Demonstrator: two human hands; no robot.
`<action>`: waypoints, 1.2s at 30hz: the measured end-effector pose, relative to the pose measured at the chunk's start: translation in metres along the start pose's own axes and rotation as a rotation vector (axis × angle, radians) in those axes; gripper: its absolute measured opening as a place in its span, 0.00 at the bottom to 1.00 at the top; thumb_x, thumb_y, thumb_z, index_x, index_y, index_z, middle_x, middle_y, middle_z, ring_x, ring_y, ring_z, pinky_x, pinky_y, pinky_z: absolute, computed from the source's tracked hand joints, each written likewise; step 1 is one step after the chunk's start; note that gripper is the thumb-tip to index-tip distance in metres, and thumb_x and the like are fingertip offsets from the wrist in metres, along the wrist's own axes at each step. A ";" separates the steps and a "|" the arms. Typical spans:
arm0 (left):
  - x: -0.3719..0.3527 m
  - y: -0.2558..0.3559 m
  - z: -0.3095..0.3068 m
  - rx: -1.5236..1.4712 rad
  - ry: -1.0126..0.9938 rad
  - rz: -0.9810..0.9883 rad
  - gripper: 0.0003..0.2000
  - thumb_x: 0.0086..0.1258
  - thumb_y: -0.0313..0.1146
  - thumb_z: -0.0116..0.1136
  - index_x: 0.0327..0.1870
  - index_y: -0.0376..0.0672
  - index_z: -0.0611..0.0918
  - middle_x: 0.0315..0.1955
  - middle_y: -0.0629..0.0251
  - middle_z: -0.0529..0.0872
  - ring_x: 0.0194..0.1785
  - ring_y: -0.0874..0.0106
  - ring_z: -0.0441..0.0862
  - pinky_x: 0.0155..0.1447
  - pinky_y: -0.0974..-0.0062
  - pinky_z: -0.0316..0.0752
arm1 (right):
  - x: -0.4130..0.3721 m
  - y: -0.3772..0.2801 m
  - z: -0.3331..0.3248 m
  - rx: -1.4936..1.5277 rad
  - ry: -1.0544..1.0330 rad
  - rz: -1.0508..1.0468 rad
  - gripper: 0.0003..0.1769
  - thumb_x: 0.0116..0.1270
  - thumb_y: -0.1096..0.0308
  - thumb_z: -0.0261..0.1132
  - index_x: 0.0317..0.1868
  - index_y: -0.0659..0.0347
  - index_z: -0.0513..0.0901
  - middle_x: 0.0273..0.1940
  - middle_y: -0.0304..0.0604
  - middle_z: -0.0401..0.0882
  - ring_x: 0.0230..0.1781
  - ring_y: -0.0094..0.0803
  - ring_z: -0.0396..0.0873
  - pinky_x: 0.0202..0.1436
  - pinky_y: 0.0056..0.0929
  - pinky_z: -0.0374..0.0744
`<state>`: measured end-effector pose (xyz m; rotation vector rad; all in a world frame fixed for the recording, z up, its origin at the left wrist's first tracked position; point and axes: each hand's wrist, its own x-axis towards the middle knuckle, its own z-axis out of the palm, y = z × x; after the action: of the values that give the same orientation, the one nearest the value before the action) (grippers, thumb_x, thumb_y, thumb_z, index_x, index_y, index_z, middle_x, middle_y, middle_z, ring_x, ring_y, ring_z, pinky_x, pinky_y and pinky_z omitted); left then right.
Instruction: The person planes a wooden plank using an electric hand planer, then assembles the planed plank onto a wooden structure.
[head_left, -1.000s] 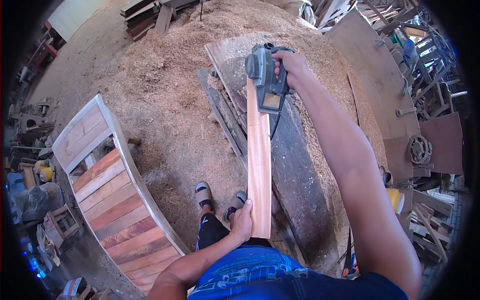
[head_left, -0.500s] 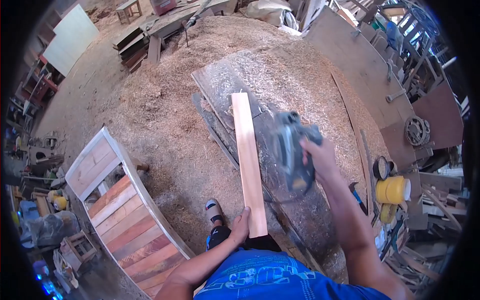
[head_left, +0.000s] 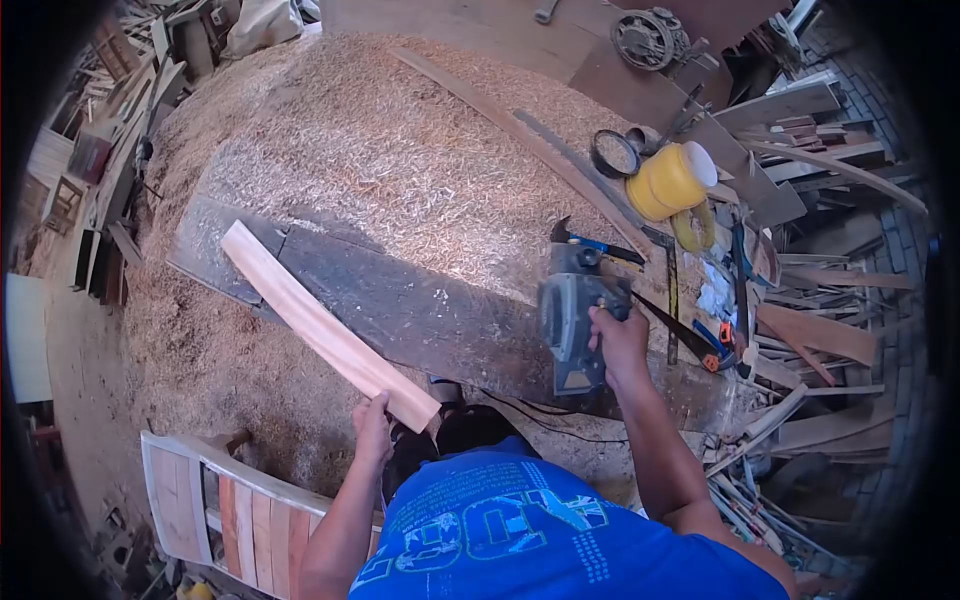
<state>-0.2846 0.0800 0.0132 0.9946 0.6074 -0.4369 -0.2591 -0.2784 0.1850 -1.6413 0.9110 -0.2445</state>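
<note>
My left hand [head_left: 372, 428] is closed on the near end of a long, slightly curved wooden slat [head_left: 318, 325]. The slat's far end reaches over the dark work plank [head_left: 400, 318]. In my right hand [head_left: 618, 345] is a boxy grey-green belt sander [head_left: 570, 320], gripped by its handle. The sander is over the right part of the plank, well apart from the slat. Just beyond it lies a hammer [head_left: 598, 246] with a blue-and-black handle. A handsaw [head_left: 690, 335] with an orange-and-black handle is to its right.
Wood shavings [head_left: 370, 150] cover the ground beyond the plank. A yellow container [head_left: 672, 182] stands at the right beside a round dark bowl [head_left: 614, 154]. Scrap wood [head_left: 830, 350] is heaped farther right. A slatted wooden panel [head_left: 250, 515] is at my lower left. A dark cord [head_left: 560, 425] trails near my legs.
My view has turned to the right. The sander, blurred before, now shows sharply, with my right hand still gripping it. The slat stays in my left hand and now slants across the view.
</note>
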 end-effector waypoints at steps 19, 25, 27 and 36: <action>0.014 0.004 0.039 0.305 0.081 -0.032 0.10 0.75 0.33 0.58 0.41 0.35 0.85 0.34 0.60 0.87 0.38 0.69 0.86 0.44 0.71 0.81 | 0.089 0.024 -0.068 -1.091 0.176 -0.214 0.42 0.67 0.52 0.70 0.72 0.72 0.69 0.65 0.68 0.76 0.71 0.62 0.72 0.75 0.49 0.69; 0.016 -0.002 0.047 0.730 -0.170 -0.273 0.15 0.74 0.41 0.61 0.38 0.37 0.88 0.26 0.67 0.85 0.31 0.77 0.81 0.34 0.75 0.76 | 0.030 -0.007 0.018 -0.683 -0.269 -0.650 0.27 0.69 0.64 0.68 0.67 0.59 0.76 0.54 0.55 0.80 0.57 0.55 0.79 0.59 0.51 0.77; 0.002 0.005 0.047 0.825 -0.172 -0.200 0.16 0.73 0.43 0.61 0.31 0.39 0.89 0.20 0.69 0.82 0.28 0.77 0.79 0.33 0.76 0.73 | 0.009 0.011 0.074 -0.849 -0.398 -0.965 0.24 0.68 0.59 0.68 0.61 0.60 0.78 0.51 0.53 0.82 0.53 0.55 0.80 0.56 0.52 0.78; -0.037 -0.054 -0.125 0.853 0.299 0.041 0.18 0.70 0.40 0.55 0.29 0.34 0.88 0.25 0.50 0.89 0.30 0.57 0.88 0.41 0.58 0.81 | -0.087 0.062 0.243 -1.337 -0.542 -0.919 0.40 0.61 0.45 0.75 0.65 0.62 0.73 0.55 0.55 0.80 0.60 0.53 0.79 0.59 0.51 0.82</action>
<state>-0.3783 0.1654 -0.0478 1.9067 0.6763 -0.5267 -0.1978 -0.0407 0.0845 -3.0717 -0.3327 0.2883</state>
